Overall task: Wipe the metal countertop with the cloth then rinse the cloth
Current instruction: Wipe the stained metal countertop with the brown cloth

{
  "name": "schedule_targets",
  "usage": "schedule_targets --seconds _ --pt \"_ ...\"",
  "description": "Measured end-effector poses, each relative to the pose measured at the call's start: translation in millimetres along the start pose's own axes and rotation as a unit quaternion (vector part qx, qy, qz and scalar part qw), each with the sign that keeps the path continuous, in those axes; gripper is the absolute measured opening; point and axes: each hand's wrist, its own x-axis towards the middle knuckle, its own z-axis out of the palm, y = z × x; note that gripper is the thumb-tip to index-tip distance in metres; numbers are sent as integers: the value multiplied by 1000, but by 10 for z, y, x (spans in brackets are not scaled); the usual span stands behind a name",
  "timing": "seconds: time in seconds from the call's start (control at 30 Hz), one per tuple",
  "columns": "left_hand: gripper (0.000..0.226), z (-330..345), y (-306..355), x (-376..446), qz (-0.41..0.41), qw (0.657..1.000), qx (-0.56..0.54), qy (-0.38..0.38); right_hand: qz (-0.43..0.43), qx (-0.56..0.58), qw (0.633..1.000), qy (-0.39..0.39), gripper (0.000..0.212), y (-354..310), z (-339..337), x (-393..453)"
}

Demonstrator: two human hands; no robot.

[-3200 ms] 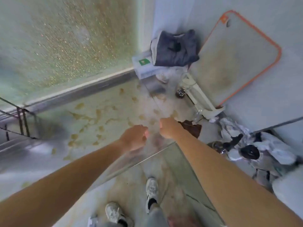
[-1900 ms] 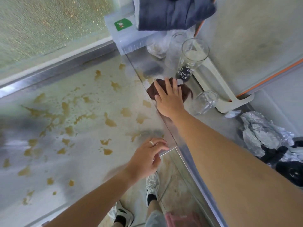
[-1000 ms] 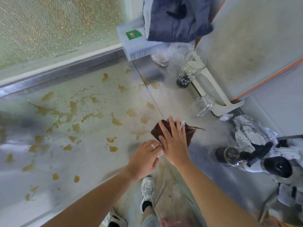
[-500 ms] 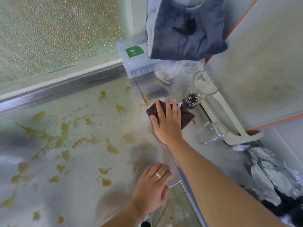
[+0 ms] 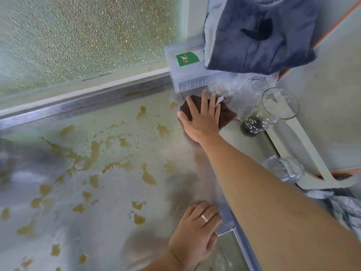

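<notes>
The metal countertop (image 5: 109,192) spreads across the view, spotted with many yellow-brown stains. A dark brown cloth (image 5: 226,115) lies flat on it at the far end, close to a white box. My right hand (image 5: 201,122) presses on the cloth with straight, spread fingers. My left hand (image 5: 193,233), wearing a ring, rests on the counter's near corner edge, fingers lightly bent over it.
A white box (image 5: 185,73) with a green label sits at the back, a blue-grey cloth (image 5: 254,36) draped above it. A tall glass (image 5: 267,114) with a dark base, a tipped small glass (image 5: 283,169) and crumpled foil (image 5: 347,210) crowd the right side. Frosted glass runs along the back.
My right hand has pushed the cloth farther away along the counter, up to the white box. My left hand stays on the counter's corner edge.
</notes>
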Motion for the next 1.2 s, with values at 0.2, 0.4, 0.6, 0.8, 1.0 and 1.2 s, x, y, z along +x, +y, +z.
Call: schedule_targets --seconds 0.2,0.4,0.6,0.8,1.0,1.2 --pt "39 -137 39 -3 -7 999 -28 -34 -28 10 999 -12 70 153 -1 -499" --pt "36 -261 -9 -222 0 997 -34 -74 -41 -23 998 31 59 418 147 -1197" --pt "37 -324 -17 -410 -1 996 -22 -81 -12 -45 995 88 47 573 258 -1896" --pt "38 -373 -35 -568 -19 998 -24 -62 55 -81 989 110 48 397 186 -2529" --pt "31 -375 -61 -542 -25 999 -32 -30 -53 -94 988 110 59 454 496 -2745" --pt "36 -320 -46 -308 -111 991 -67 44 -72 -26 997 22 61 406 401 -2205"
